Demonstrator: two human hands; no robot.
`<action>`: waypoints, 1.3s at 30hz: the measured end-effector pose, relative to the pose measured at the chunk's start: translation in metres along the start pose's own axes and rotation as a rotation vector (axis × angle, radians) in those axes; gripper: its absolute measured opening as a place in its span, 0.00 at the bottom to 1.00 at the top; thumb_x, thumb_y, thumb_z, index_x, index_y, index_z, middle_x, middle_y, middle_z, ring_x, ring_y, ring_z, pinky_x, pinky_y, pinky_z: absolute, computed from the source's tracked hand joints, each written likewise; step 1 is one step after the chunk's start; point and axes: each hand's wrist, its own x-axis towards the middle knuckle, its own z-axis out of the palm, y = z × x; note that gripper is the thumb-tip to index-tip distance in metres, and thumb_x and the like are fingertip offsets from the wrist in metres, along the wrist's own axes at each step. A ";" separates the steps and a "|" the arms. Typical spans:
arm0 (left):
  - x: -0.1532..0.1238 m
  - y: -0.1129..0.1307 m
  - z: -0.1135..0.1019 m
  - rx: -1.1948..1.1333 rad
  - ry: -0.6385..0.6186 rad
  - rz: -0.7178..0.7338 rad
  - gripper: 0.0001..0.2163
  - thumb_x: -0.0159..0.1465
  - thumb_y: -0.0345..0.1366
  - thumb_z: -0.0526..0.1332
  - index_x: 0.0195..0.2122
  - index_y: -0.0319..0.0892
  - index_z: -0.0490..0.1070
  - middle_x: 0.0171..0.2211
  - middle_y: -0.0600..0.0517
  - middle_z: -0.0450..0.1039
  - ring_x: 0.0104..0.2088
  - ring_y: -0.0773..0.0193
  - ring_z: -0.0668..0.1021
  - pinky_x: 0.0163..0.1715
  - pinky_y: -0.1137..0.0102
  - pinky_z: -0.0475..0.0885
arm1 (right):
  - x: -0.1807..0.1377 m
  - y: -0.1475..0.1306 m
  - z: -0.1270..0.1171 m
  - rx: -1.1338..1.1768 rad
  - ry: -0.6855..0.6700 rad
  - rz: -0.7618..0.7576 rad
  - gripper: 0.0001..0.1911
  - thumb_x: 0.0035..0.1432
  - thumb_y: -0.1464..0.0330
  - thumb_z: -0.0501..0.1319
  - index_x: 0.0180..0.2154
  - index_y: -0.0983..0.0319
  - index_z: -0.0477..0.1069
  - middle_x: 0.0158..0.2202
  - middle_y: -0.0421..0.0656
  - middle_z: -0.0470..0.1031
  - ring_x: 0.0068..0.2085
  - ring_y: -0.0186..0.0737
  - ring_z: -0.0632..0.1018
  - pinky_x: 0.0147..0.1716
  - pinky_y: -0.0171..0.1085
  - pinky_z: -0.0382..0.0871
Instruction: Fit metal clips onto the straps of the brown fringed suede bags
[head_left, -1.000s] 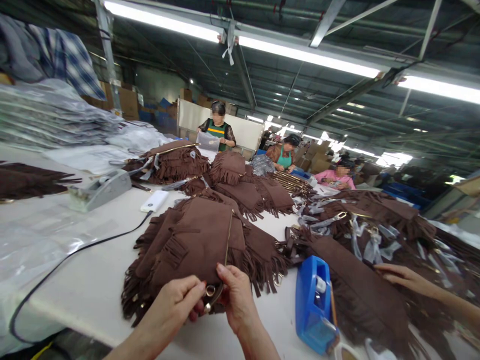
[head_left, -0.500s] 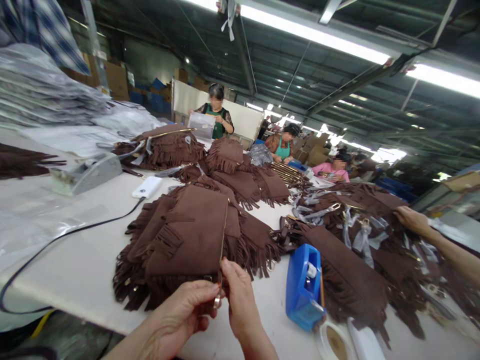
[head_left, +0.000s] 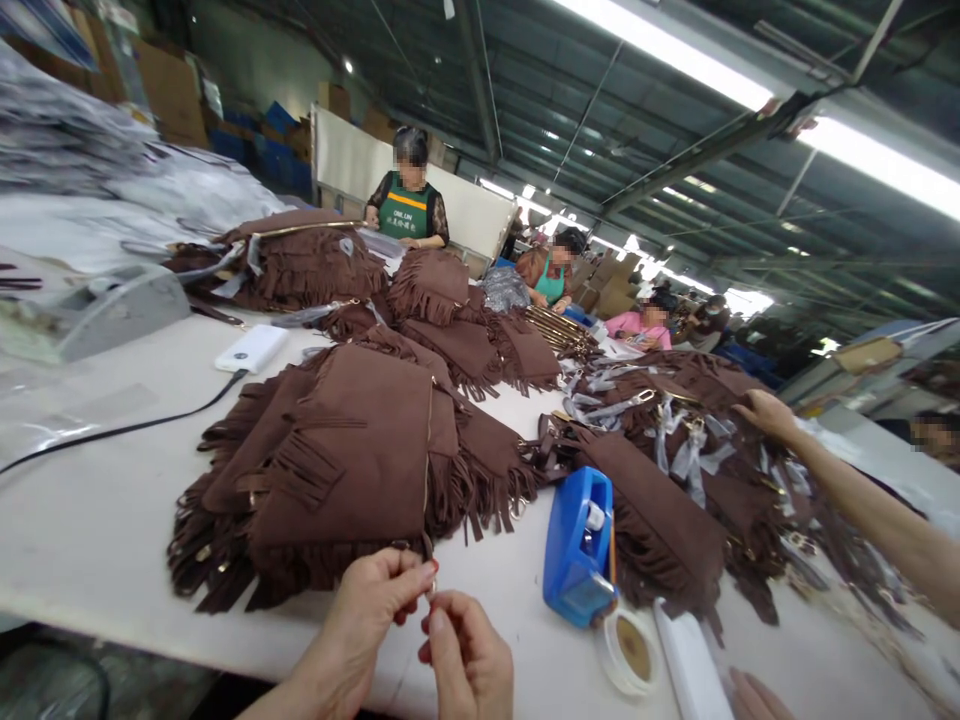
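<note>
Here, the brown fringed bag (head_left: 352,450) lies atop a stack on the white surface (head_left: 97,520). My left hand (head_left: 375,620) and right hand (head_left: 469,655) pinch its near edge. A blue tape dispenser (head_left: 576,545) stands just beside it.

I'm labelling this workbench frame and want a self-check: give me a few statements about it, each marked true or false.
1. The left hand pinches the near edge of the top brown fringed suede bag. True.
2. The blue plastic tape dispenser stands left of that bag. False: it stands to the bag's right.
3. A black cable runs to the white rectangular power bank. True.
4. The right hand rests on the dispenser. False: it is beside the left hand, at the bag's near edge.
</note>
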 end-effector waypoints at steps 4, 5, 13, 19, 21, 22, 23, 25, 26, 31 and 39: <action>0.006 -0.009 0.000 0.095 0.053 0.093 0.14 0.37 0.47 0.63 0.14 0.42 0.65 0.13 0.58 0.63 0.17 0.69 0.62 0.22 0.71 0.58 | 0.003 0.009 0.002 0.007 0.004 0.014 0.21 0.50 0.50 0.57 0.25 0.62 0.72 0.19 0.41 0.70 0.20 0.34 0.70 0.20 0.32 0.62; 0.007 -0.012 0.000 0.122 0.068 0.114 0.13 0.38 0.47 0.63 0.14 0.42 0.65 0.14 0.57 0.63 0.18 0.69 0.62 0.22 0.71 0.58 | 0.004 0.011 0.002 0.009 0.008 0.020 0.20 0.50 0.51 0.57 0.25 0.62 0.71 0.19 0.40 0.70 0.20 0.34 0.70 0.20 0.31 0.63; 0.010 -0.021 -0.003 0.316 0.127 0.225 0.14 0.41 0.49 0.59 0.16 0.42 0.65 0.16 0.56 0.65 0.21 0.65 0.66 0.25 0.71 0.61 | 0.006 0.022 0.009 0.050 0.017 0.076 0.16 0.50 0.58 0.56 0.23 0.64 0.69 0.18 0.39 0.70 0.18 0.30 0.69 0.19 0.29 0.58; 0.007 -0.018 -0.002 0.371 0.165 0.250 0.14 0.42 0.50 0.58 0.16 0.43 0.64 0.15 0.56 0.65 0.21 0.64 0.67 0.25 0.71 0.62 | 0.006 0.019 0.012 0.090 0.024 0.134 0.15 0.49 0.60 0.55 0.22 0.65 0.68 0.18 0.39 0.69 0.16 0.29 0.68 0.17 0.28 0.56; 0.006 -0.019 -0.001 0.398 0.186 0.276 0.14 0.42 0.50 0.57 0.15 0.44 0.64 0.15 0.56 0.66 0.20 0.64 0.67 0.24 0.71 0.62 | 0.007 0.019 0.014 0.088 0.039 0.155 0.14 0.48 0.60 0.55 0.22 0.64 0.67 0.16 0.37 0.67 0.15 0.28 0.67 0.16 0.28 0.56; 0.006 -0.020 -0.001 0.409 0.196 0.292 0.14 0.43 0.50 0.57 0.15 0.44 0.64 0.15 0.56 0.66 0.20 0.64 0.68 0.24 0.71 0.62 | 0.008 0.020 0.015 0.088 0.048 0.166 0.13 0.47 0.60 0.55 0.21 0.64 0.65 0.16 0.36 0.66 0.15 0.28 0.66 0.16 0.28 0.56; 0.006 -0.021 -0.002 0.417 0.201 0.306 0.14 0.43 0.50 0.57 0.15 0.44 0.64 0.15 0.56 0.66 0.20 0.64 0.68 0.24 0.71 0.62 | 0.009 0.022 0.016 0.088 0.054 0.176 0.13 0.46 0.60 0.55 0.20 0.63 0.64 0.15 0.36 0.64 0.15 0.28 0.65 0.15 0.28 0.56; 0.006 -0.024 -0.003 0.421 0.212 0.322 0.13 0.43 0.49 0.58 0.16 0.44 0.64 0.16 0.56 0.66 0.20 0.64 0.68 0.25 0.71 0.63 | 0.012 0.026 0.018 0.087 0.065 0.193 0.12 0.44 0.61 0.55 0.18 0.61 0.61 0.14 0.34 0.62 0.15 0.27 0.62 0.14 0.28 0.56; 0.007 -0.025 -0.003 0.416 0.215 0.324 0.13 0.43 0.49 0.58 0.16 0.44 0.65 0.16 0.56 0.66 0.21 0.64 0.68 0.25 0.71 0.63 | 0.013 0.029 0.018 0.085 0.071 0.195 0.11 0.44 0.61 0.55 0.18 0.61 0.60 0.14 0.33 0.60 0.15 0.27 0.61 0.14 0.28 0.55; 0.010 -0.026 -0.005 0.312 0.174 0.262 0.13 0.42 0.48 0.61 0.16 0.42 0.67 0.15 0.56 0.67 0.21 0.65 0.67 0.25 0.71 0.62 | 0.017 0.037 0.018 0.094 0.104 0.194 0.10 0.41 0.62 0.54 0.17 0.61 0.60 0.13 0.33 0.59 0.15 0.26 0.58 0.13 0.28 0.52; 0.011 -0.023 0.000 -0.098 0.015 0.001 0.15 0.36 0.45 0.67 0.14 0.39 0.66 0.12 0.57 0.64 0.16 0.71 0.63 0.20 0.73 0.57 | 0.017 0.041 0.013 0.332 -0.002 0.351 0.09 0.38 0.63 0.57 0.17 0.61 0.61 0.12 0.33 0.61 0.14 0.24 0.55 0.14 0.28 0.46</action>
